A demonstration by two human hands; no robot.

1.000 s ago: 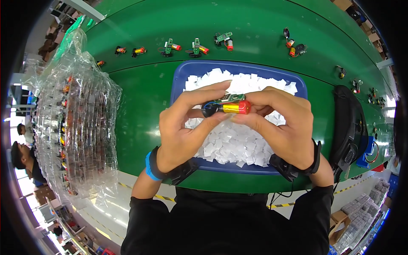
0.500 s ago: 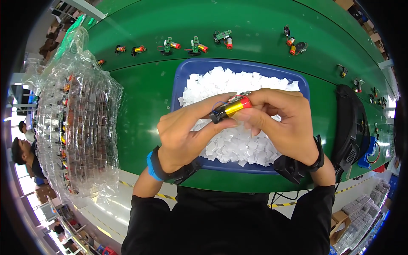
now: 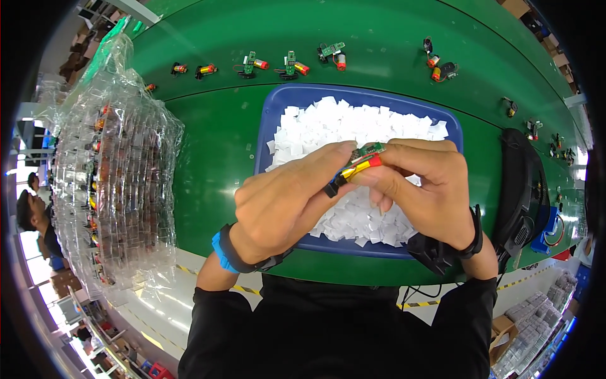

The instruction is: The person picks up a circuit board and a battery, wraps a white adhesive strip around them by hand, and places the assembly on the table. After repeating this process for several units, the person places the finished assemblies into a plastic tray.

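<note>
Both hands meet over a blue tray (image 3: 268, 126) heaped with small white paper pieces (image 3: 338, 120). Between them is a small electronic assembly: a yellow-and-red battery cell (image 3: 358, 169), a green circuit board (image 3: 372, 150) lying along it, and a black part (image 3: 334, 185) at its left end. My left hand (image 3: 287, 192) grips the board's left end and the black part with thumb and fingers. My right hand (image 3: 423, 180) pinches the red end of the cell. Part of the assembly is covered by the fingers.
Several similar board-and-battery assemblies (image 3: 290, 65) lie along the far side of the green table (image 3: 214, 151). A tall stack of clear plastic trays in film (image 3: 117, 189) stands at left. A black bag-like object (image 3: 521, 189) rests at right, by a blue box (image 3: 549, 230).
The assembly has been turned between my fingers, so the green board now shows above the cell. My left fingers have shifted over its top. The cell shows less than before.
</note>
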